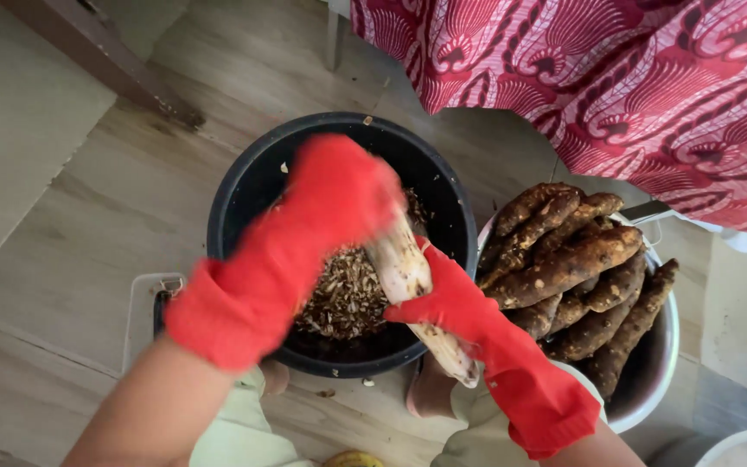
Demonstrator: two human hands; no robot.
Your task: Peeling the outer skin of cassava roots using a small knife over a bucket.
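Cassava fills my view: a long, pale, partly peeled cassava root (pixel 408 285) is held slanted over the near-right rim of the round black plastic bucket (pixel 244 186), which stands on the wooden floor (pixel 88 216) and holds a heap of brown peel shavings (pixel 343 298). My right hand (pixel 451 298), in a red rubber glove, has its fingers clamped around the root's middle; my left hand (pixel 339 195), gloved the same, is blurred over the root's upper end, so I cannot tell its grip. I judge the root stiff, fairly heavy and slick where peeled, best held mid-length. Just right of the bucket sits a metal basin (pixel 659 363) piled with unpeeled brown roots (pixel 577 268).
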